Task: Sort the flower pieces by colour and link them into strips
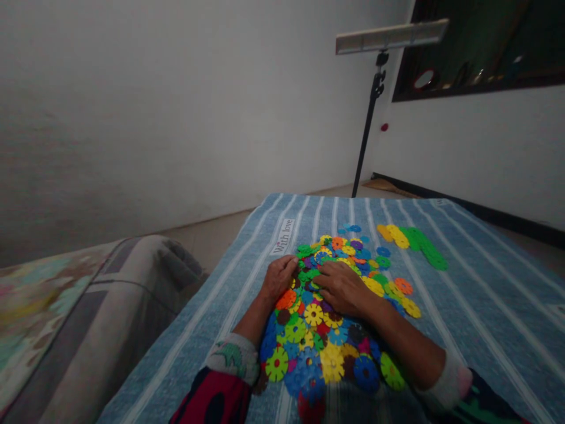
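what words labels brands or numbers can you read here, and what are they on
"With love": on the striped cloth, just beyond the left hand
Mark at the cloth's far edge: too small to read
Mark at the cloth's right edge: too blurred to read
Plastic discs: nothing readable

1 left hand (281,277), 1 right hand (342,287), 1 stand (367,129), 1 window (481,44), 1 striped cloth (200,341); discs (313,315): dozens, overlapping, exact count unclear.

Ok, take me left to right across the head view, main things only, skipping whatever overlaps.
Grey cover → left hand → right hand → bright yellow strip → long green strip.
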Available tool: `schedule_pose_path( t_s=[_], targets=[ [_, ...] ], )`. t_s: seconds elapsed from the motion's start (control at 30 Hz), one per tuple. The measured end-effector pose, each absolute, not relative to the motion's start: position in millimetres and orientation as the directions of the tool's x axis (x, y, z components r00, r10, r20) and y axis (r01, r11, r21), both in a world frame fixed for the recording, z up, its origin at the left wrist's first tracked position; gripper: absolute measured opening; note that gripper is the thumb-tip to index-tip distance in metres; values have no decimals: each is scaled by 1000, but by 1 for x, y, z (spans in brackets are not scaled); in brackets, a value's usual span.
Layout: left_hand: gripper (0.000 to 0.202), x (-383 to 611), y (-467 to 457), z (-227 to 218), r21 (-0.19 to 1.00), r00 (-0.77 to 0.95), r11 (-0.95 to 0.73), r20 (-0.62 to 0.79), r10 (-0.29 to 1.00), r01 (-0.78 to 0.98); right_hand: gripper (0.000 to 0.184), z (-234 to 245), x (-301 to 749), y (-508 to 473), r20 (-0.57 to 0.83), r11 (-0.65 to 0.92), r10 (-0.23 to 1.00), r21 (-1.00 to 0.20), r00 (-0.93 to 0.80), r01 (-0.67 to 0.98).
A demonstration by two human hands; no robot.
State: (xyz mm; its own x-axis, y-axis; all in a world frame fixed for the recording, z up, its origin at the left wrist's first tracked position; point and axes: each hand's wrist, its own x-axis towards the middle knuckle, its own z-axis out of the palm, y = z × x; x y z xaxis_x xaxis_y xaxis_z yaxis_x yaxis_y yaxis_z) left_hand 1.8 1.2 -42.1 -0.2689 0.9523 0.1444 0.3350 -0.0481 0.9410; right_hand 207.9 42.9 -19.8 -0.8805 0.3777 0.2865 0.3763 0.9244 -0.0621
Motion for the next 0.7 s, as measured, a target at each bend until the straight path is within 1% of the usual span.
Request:
schedule_pose_path(
  t_s=[0.07,0.17,0.4,0.47,0.57,0.7],
  targets=[
    [35,0,3,-45,935,-275,-48,152,949,351,13,-22,215,46,313,912,405,-77,-859,402],
    [37,-2,4,-46,902,-268,-59,188,945,427,16,-25,225,50,329,886,460,-109,-824,451],
    [31,-2,4,-44,834,-275,-65,253,928,548,20,-24,244,60,221,780,625,-138,-749,610],
    [32,-1,4,-42,821,-268,-67,260,928,567,20,-22,246,58,210,759,651,-152,-730,633],
    [34,0,3,-38,810,-266,-75,277,923,582,22,-18,240,51,240,780,625,-189,-743,596],
    [36,1,2,-37,822,-294,-67,277,915,566,16,-15,218,29,291,872,486,-234,-825,431]
  ],
)
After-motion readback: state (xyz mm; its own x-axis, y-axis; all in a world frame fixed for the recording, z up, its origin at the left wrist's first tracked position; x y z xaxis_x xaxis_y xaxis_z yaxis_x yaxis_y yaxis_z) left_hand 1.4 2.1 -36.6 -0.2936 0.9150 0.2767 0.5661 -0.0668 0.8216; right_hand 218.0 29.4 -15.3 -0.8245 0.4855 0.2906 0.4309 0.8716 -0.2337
